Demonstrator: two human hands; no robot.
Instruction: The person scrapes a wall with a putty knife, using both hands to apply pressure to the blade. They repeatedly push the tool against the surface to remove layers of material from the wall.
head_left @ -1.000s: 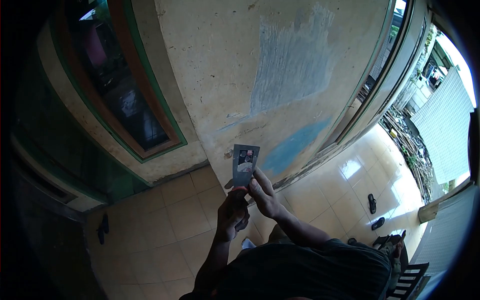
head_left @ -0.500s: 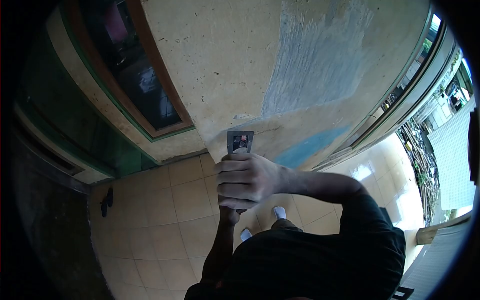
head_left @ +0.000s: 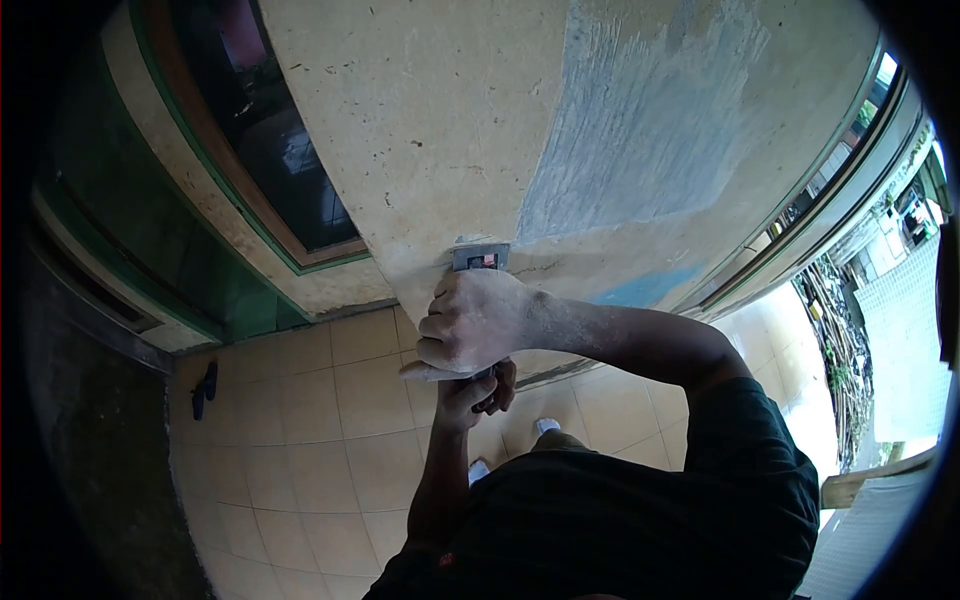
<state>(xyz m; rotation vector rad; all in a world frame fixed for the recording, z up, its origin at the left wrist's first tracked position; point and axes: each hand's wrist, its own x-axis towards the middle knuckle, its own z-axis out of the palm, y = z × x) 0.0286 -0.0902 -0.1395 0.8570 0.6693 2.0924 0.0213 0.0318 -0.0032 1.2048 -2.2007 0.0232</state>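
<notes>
Head view: right hand [head_left: 470,325] fisted over scraper [head_left: 480,259], blade edge pressed on wall [head_left: 430,130]. Left hand [head_left: 476,387] below, clenched round handle. Handle and most of blade hidden.

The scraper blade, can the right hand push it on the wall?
Probably yes: the right hand already presses over the scraper, whose blade edge meets the wall, with nothing between them.

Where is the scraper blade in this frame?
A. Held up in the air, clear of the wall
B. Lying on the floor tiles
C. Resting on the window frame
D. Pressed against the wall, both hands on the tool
D: the scraper blade meets the wall, with the right hand over it and the left hand gripping below.
</notes>
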